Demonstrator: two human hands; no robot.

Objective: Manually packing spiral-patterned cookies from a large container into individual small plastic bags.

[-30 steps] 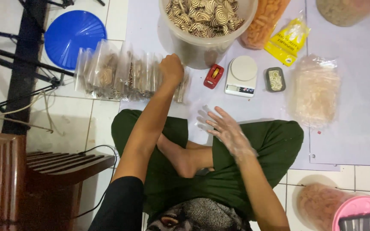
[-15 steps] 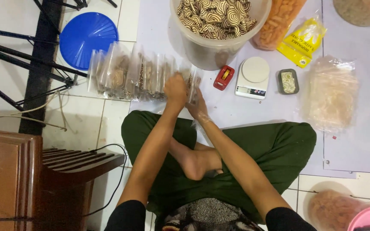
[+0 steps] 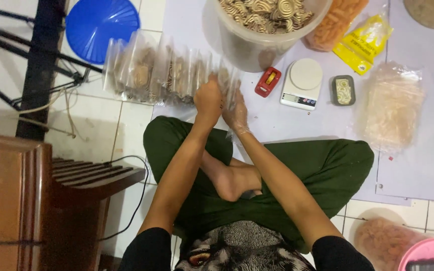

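Note:
A row of clear plastic bags filled with brown swirl cookies [image 3: 161, 70] lies on the floor in front of me. My left hand [image 3: 208, 98] grips the rightmost bag in that row. My right hand [image 3: 236, 113], covered by a thin clear plastic glove, presses against the same bag from its right side. A large clear tub of swirl cookies [image 3: 262, 25] stands just beyond both hands. I sit cross-legged in green trousers.
A red tape dispenser [image 3: 268, 82], a white kitchen scale [image 3: 302, 83] and a small grey dish [image 3: 343, 90] lie right of my hands. A bag of pale crackers [image 3: 392, 105], a yellow packet [image 3: 365, 40], a blue lid [image 3: 101, 22], a wooden chair [image 3: 51, 195] and a pink-lidded jar [image 3: 408, 246] surround me.
My right hand came from above my knee up to the rightmost bag and now meets my left hand there. The view has shifted slightly.

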